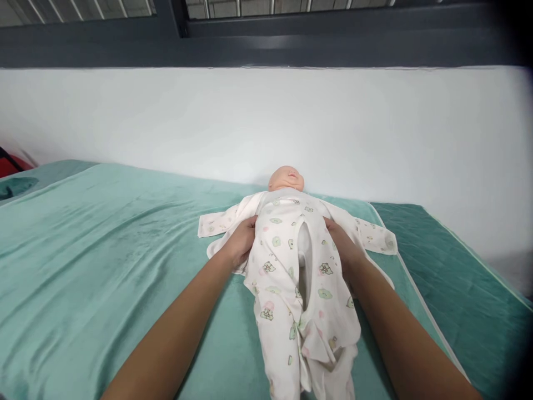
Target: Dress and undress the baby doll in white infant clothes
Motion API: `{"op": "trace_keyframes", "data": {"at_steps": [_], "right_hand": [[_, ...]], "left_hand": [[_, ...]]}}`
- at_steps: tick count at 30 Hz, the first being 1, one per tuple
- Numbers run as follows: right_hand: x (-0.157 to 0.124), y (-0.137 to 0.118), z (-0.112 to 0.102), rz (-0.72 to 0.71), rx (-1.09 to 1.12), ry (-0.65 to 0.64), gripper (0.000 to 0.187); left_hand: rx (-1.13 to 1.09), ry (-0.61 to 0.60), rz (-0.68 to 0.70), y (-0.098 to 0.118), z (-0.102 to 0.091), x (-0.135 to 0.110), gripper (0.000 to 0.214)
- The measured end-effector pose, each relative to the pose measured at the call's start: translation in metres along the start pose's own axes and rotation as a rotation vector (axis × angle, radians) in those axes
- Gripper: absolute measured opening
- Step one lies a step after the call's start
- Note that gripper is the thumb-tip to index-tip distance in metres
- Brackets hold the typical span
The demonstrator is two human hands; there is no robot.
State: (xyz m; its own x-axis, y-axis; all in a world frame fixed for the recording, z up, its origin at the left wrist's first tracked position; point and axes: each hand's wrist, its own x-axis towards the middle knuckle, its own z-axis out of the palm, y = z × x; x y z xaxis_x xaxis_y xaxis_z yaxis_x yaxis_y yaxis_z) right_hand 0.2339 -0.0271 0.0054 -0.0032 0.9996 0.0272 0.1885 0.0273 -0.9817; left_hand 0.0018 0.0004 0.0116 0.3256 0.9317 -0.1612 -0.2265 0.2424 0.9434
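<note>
A baby doll (pixel 286 179) lies on its back on a green blanket (pixel 104 250), head toward the wall. It wears a white printed romper (pixel 287 266) whose front gapes in the middle. My left hand (pixel 240 241) presses against the doll's left side, fingers tucked under the cloth. On the other side my right hand (pixel 343 244) grips the torso the same way. Both hands clasp the doll's body between them. The romper's empty sleeves spread out flat to either side.
A white wall (pixel 266 122) rises just behind the doll's head, with a dark window frame (pixel 266 39) above it. A darker green cover (pixel 458 289) lies on the right. Something red (pixel 10 164) shows at the far left edge.
</note>
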Motion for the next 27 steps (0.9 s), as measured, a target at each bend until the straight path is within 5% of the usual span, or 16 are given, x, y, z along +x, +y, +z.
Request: {"op": "trace_keyframes", "data": {"at_steps": [5,20,27], "right_hand": [[-0.004,-0.007,0.001,0.022,0.18,-0.051,0.051],[-0.001,-0.002,-0.001,-0.043,0.082,-0.07,0.043],[-0.005,-0.011,0.002,-0.061,0.037,-0.046,0.036]], "left_hand": [[-0.015,0.013,0.006,0.003,0.004,-0.003,0.039],[0.026,-0.06,0.036,0.003,0.0,-0.005,0.037],[0.061,0.064,-0.059,0.008,0.002,-0.015,0.034]]}}
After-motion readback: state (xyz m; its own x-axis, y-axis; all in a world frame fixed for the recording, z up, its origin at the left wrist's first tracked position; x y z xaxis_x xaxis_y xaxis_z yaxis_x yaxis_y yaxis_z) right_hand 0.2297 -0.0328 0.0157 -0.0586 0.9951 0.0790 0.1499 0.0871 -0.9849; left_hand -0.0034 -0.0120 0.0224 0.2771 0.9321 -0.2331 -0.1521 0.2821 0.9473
